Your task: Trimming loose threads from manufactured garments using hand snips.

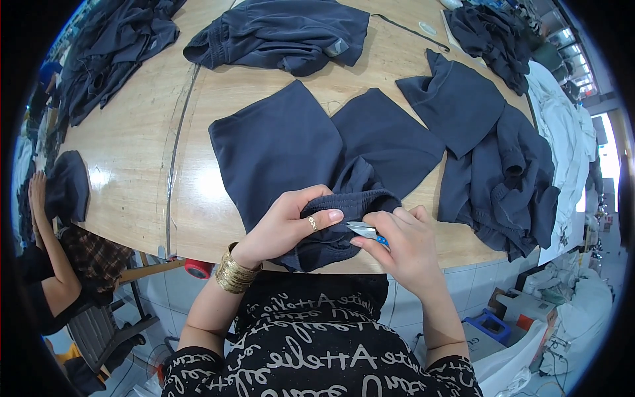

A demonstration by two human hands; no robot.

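A pair of dark navy shorts [278, 152] lies spread on the table in front of me, legs pointing away. Its gathered elastic waistband [360, 200] is nearest my body. My left hand [291, 221] is closed on the waistband, with the thumb pressing on the cloth. In my right hand [407, 245] is a pair of thread snips [362, 229] with metal blades and a blue part. The blades point left, over the inside of the waistband. Cloth and fingers hide whatever the tips touch.
Dark garments lie at the far middle [284, 36], right [503, 172], far right [489, 40] and far left [119, 46] of the wooden table [132, 178]. A thin dark strip [410, 32] lies at the back. Another person's arm [56, 251] is at the left edge.
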